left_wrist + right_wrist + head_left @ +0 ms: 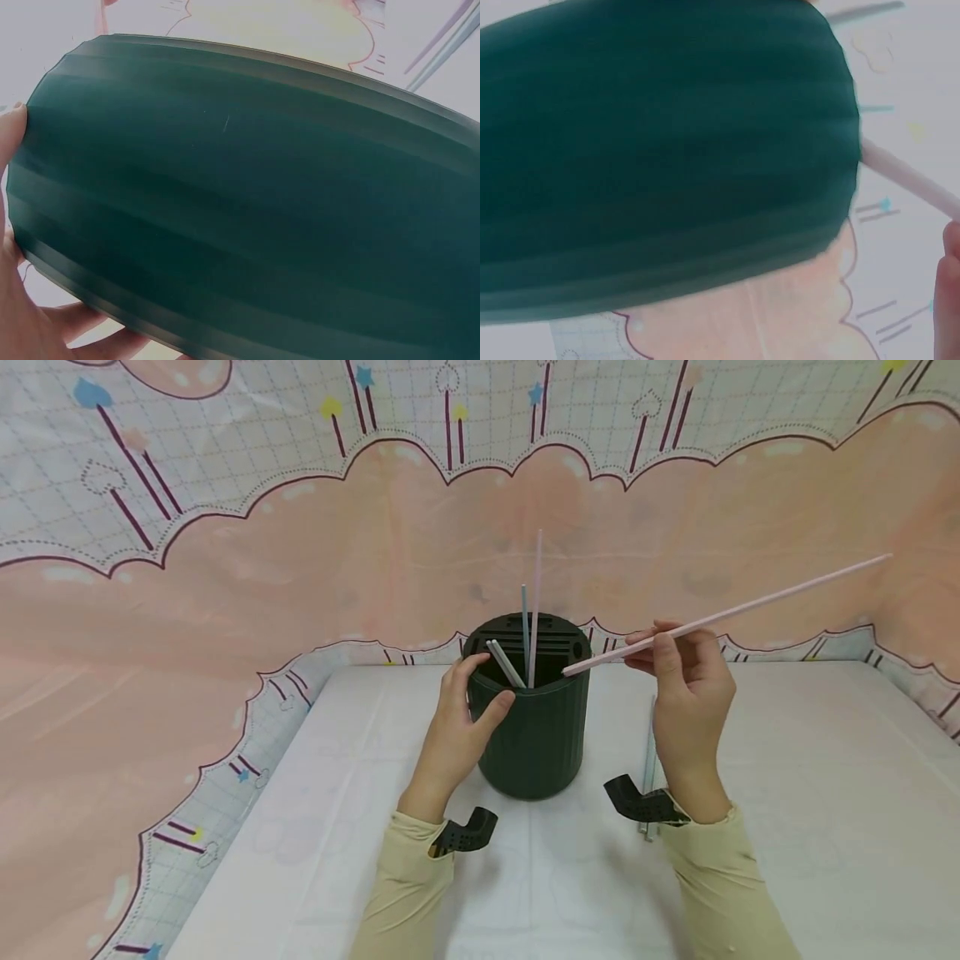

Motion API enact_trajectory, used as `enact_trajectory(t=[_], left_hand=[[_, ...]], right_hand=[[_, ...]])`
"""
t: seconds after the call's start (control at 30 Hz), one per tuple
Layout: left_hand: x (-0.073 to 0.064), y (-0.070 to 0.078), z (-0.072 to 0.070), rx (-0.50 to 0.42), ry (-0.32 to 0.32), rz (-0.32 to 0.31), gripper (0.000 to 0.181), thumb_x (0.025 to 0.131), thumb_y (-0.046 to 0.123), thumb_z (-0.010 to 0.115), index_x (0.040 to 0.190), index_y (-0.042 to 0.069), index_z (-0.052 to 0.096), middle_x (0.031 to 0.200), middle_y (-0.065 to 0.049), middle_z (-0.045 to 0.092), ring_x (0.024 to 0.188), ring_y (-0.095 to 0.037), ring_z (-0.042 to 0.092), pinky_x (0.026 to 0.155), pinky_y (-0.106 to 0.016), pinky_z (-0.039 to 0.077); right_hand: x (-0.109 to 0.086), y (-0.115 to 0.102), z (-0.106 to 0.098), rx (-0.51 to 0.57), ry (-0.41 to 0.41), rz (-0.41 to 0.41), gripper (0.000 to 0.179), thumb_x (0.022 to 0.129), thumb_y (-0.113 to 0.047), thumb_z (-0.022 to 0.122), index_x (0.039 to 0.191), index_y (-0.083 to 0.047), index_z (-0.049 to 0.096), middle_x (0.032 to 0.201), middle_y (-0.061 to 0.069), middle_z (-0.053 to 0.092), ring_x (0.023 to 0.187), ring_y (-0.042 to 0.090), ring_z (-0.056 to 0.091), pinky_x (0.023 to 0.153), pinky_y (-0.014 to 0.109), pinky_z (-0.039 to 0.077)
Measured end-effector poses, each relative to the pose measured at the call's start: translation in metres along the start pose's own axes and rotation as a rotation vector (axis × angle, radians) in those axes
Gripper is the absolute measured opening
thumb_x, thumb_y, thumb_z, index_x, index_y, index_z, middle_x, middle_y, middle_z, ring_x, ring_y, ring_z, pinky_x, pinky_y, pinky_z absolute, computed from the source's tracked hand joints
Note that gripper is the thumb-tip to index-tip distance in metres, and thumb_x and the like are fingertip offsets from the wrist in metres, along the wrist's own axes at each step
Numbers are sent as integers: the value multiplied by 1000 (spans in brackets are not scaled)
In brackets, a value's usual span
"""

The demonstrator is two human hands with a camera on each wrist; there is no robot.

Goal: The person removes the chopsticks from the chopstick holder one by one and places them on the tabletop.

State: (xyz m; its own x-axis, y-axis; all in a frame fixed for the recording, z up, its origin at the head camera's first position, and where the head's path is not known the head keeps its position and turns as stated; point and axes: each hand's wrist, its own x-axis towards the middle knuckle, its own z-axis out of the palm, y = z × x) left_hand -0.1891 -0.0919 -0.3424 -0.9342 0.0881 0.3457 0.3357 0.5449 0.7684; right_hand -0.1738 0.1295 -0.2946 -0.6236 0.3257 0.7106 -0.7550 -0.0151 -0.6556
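Observation:
A dark green ribbed holder (pixel 532 743) stands upright on the white table, with slots in the back of its top. My left hand (pixel 455 727) grips its left side near the rim, fingers and thumb spread around it. Inside stand a tall pink stick (pixel 537 585), a blue stick (pixel 524 610) and pale short sticks (pixel 506 663) leaning left. Between thumb and fingers, my right hand (pixel 690 689) pinches a long pink stick (pixel 795 592). That stick slants, its lower end at the holder's right front rim. The right wrist view shows part of it (pixel 909 178) beside the holder.
Pale bluish sticks (pixel 649 752) lie on the white tabletop (pixel 817 793), right of the holder and partly behind the right wrist. A peach patterned cloth (pixel 300 585) rises behind and beside the table. Black wrist mounts (pixel 468 832) sit below each hand.

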Motion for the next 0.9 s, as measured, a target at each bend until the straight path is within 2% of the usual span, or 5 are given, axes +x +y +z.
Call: enact_trajectory(t=[0.2,0.3,0.63,0.8,0.9], left_hand=[[0,-1,-1,-1,9,2,58,82,61,47,132,45,24,144,7,14,126,-23,29,92,-53,33],[1,-2,-1,-4,8,8,58,82,60,47,132,44,24,144,7,14,127,-23,28,92,-53,33],[2,-1,-1,-3,6,6,58,82,60,48,132,45,23,145,7,13,127,-23,27,92,-53,33],[1,0,0,-5,1,8,57,82,60,47,132,45,24,144,7,14,127,-23,28,92,-54,32],[1,0,1,-5,0,12,57,82,60,47,132,45,24,144,7,14,127,-23,28,92,-55,32]], right_hand=[[8,11,-19,63,71,40,20,89,-7,54,103,6,54,88,25,61,71,26,63,66,30,51],[12,18,-29,19,62,58,21,88,-9,55,104,5,55,86,25,61,69,25,63,63,29,51],[19,33,-51,-425,-85,206,23,89,-20,56,107,-8,60,80,5,63,61,16,59,56,19,49],[19,42,-67,-656,-223,315,32,91,-25,49,123,-19,50,83,4,62,58,11,59,55,19,49],[18,46,-77,-747,-313,371,35,93,-29,43,126,-16,45,84,6,62,57,11,59,54,20,49]])
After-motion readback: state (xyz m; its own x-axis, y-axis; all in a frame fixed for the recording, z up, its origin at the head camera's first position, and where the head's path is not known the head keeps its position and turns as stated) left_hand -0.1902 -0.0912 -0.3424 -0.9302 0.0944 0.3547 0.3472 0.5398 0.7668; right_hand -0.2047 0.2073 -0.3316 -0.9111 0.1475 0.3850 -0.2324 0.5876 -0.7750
